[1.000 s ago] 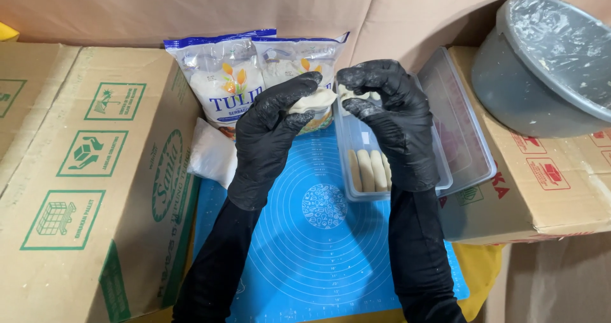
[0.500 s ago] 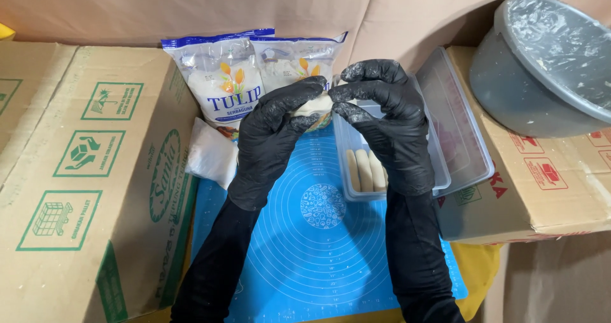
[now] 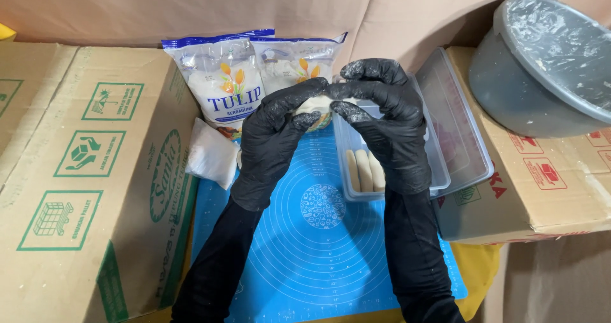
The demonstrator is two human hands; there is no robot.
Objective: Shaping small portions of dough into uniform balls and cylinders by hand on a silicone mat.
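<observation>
Both hands have closed in: your left hand [image 3: 277, 138] and right hand [image 3: 388, 122] now pinch the dough piece [image 3: 312, 106] tighter. It sits above the blue mat [image 3: 318, 246], more hidden than a second ago, so shaping looks underway.

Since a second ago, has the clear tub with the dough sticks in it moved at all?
No. The clear tub sits as before beside the blue mat, its lid leaning on the cardboard box.

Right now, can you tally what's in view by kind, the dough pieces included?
Flour bags: 2
Cardboard boxes: 2
Shaped dough sticks in clear container: 3
Dough lump in hands: 1
Grey bowl: 1
Blue mat: 1
Total: 10
</observation>
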